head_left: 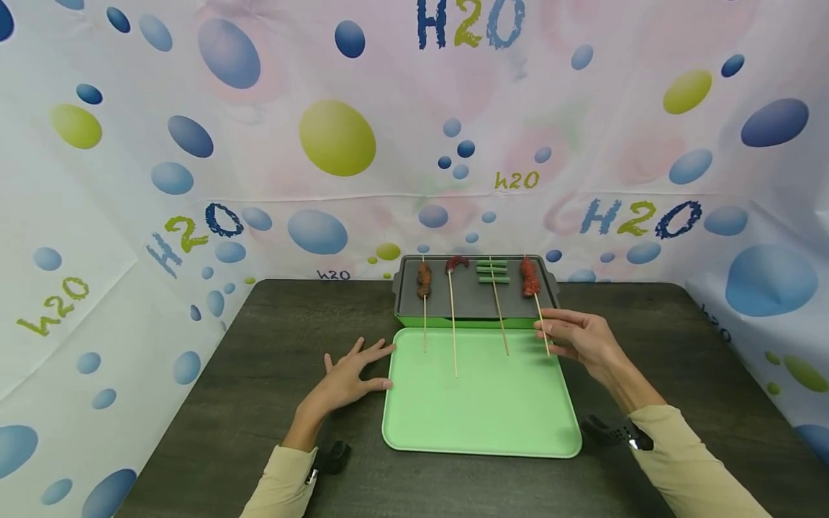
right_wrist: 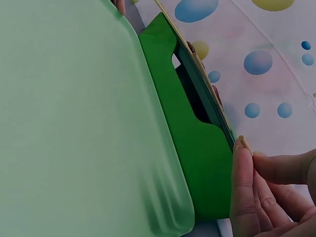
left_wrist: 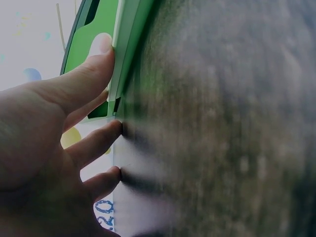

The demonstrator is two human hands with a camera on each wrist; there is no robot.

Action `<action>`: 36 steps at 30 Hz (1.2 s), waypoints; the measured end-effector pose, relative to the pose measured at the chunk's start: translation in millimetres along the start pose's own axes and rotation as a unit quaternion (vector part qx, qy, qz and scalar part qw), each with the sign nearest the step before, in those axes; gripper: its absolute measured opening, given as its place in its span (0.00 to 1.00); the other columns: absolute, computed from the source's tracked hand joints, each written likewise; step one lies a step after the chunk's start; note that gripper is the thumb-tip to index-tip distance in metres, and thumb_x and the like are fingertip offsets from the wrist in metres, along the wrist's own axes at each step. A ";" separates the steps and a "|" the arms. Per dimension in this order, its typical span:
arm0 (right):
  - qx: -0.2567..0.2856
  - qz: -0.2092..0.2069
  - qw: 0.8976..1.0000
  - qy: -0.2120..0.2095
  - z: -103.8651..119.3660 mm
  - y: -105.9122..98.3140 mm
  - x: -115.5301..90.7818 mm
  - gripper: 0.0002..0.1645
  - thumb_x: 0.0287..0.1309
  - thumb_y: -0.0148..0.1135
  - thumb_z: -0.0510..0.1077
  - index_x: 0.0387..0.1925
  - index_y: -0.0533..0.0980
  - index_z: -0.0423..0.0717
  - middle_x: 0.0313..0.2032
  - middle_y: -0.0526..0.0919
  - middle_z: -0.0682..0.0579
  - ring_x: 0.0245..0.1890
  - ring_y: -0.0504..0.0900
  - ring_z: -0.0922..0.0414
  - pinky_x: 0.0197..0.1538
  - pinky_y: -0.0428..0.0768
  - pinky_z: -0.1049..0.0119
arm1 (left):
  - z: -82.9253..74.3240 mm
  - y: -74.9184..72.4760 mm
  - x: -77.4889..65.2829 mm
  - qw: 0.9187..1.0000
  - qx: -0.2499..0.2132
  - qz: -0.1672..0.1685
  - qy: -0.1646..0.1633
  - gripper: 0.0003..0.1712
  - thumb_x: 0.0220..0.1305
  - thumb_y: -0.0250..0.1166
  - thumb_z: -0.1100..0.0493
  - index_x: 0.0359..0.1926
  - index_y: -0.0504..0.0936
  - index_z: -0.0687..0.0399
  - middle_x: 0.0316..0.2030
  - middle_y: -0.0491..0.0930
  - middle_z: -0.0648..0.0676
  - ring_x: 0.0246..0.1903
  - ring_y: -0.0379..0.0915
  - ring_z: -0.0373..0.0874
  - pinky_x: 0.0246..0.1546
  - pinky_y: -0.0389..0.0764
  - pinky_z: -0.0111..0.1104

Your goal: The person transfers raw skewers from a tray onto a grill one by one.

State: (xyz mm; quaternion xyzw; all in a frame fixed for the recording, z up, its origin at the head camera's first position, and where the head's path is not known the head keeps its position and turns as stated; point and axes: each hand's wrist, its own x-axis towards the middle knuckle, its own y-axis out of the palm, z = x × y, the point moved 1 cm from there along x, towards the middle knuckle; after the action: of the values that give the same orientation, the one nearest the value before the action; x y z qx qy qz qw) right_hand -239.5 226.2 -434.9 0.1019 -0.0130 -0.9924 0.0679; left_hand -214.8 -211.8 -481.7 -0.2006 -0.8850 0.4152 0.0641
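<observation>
My right hand point(head_left: 579, 338) pinches the lower stick of a red meat skewer point(head_left: 529, 278), whose meat lies on the right side of a grill plate point(head_left: 471, 306). Three more skewers cross the plate: one with brown meat chunks point(head_left: 424, 280), one with a dark red curled piece point(head_left: 458, 262), one with green pieces point(head_left: 494, 270). Their sticks jut over a light green tray point(head_left: 479, 421) in front. With fingers spread, my left hand point(head_left: 343, 381) touches the tray's left edge. In the right wrist view, thumb and fingers point(right_wrist: 242, 182) meet at the stick's end.
The grill has a bright green base point(right_wrist: 197, 168) with a cut-out in its front. Both stand on a dark wood-look table point(head_left: 291, 309). Behind the table hangs a white sheet point(head_left: 401, 86) with coloured ovals and H2O lettering.
</observation>
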 end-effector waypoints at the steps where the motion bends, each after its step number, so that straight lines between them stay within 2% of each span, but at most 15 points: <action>1: 0.004 -0.001 1.000 0.002 0.4 -0.1 0.4 0.36 0.72 0.63 0.38 0.75 0.62 0.30 0.42 0.91 0.56 0.44 0.89 0.59 0.43 0.87 0.66 | -0.2 0.4 0.0 1.000 -0.001 0.000 0.002 0.42 0.66 0.71 0.48 0.78 0.67 0.46 0.78 0.58 0.57 0.79 0.36 0.65 0.59 0.20 0.79; 8: 0.016 0.006 1.000 0.000 -0.4 -4.0 -0.5 0.38 0.72 0.63 0.38 0.75 0.60 0.29 0.42 0.90 0.56 0.44 0.89 0.59 0.44 0.87 0.66 | -3.0 3.8 0.5 1.000 -0.001 0.003 0.011 0.42 0.66 0.71 0.47 0.78 0.67 0.46 0.77 0.58 0.57 0.78 0.36 0.66 0.58 0.21 0.80; 18: -0.002 0.012 1.000 -0.011 -3.3 -7.8 -3.3 0.39 0.72 0.64 0.40 0.75 0.60 0.29 0.45 0.90 0.56 0.45 0.89 0.58 0.44 0.87 0.65 | -6.1 2.4 1.4 1.000 -0.003 0.006 0.013 0.43 0.65 0.71 0.48 0.78 0.67 0.47 0.78 0.58 0.59 0.78 0.36 0.66 0.58 0.21 0.80; 24: -0.013 0.006 1.000 -0.016 -5.1 -9.5 -9.2 0.38 0.73 0.62 0.42 0.75 0.60 0.30 0.45 0.88 0.58 0.46 0.88 0.59 0.48 0.86 0.62 | -4.1 2.4 2.0 1.000 -0.002 0.010 0.010 0.42 0.66 0.71 0.47 0.78 0.66 0.46 0.78 0.58 0.57 0.79 0.36 0.65 0.58 0.22 0.80; 27: -0.032 0.004 0.999 -0.040 -7.7 -10.7 -16.7 0.38 0.74 0.61 0.43 0.75 0.60 0.28 0.46 0.88 0.56 0.46 0.88 0.59 0.49 0.86 0.60 | -3.7 0.8 1.1 1.000 -0.003 0.015 0.009 0.42 0.66 0.71 0.47 0.78 0.67 0.46 0.78 0.58 0.57 0.79 0.36 0.65 0.58 0.23 0.81; 30: -0.066 0.000 0.994 -0.082 -11.9 -11.2 -24.3 0.37 0.75 0.60 0.44 0.74 0.61 0.28 0.48 0.87 0.54 0.47 0.87 0.60 0.50 0.86 0.57 | -4.2 -3.1 -0.2 1.000 0.001 0.018 0.008 0.42 0.66 0.71 0.48 0.78 0.67 0.46 0.78 0.58 0.58 0.78 0.37 0.65 0.58 0.23 0.81; 33: -0.102 -0.018 0.987 -0.119 -19.3 -11.5 -30.7 0.35 0.74 0.61 0.46 0.72 0.64 0.28 0.50 0.87 0.51 0.47 0.87 0.60 0.50 0.86 0.56 | -4.1 -6.2 -0.8 1.000 0.002 0.014 0.008 0.40 0.67 0.70 0.49 0.77 0.67 0.47 0.78 0.58 0.58 0.78 0.38 0.66 0.58 0.24 0.81; 36: -0.147 -0.040 0.976 -0.157 -28.9 -13.0 -36.7 0.33 0.75 0.61 0.45 0.70 0.67 0.29 0.52 0.85 0.43 0.47 0.87 0.62 0.49 0.86 0.57 | -2.5 -7.8 -1.4 1.000 0.003 0.004 0.006 0.35 0.72 0.66 0.49 0.76 0.69 0.48 0.77 0.58 0.59 0.78 0.40 0.66 0.60 0.26 0.80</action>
State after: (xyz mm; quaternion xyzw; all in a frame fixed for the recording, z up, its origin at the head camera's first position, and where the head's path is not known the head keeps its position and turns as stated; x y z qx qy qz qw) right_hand -199.7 243.7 -456.3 -0.0659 0.1271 -0.9889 0.0391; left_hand -215.2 -215.1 -474.1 -0.2062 -0.8825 0.4173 0.0681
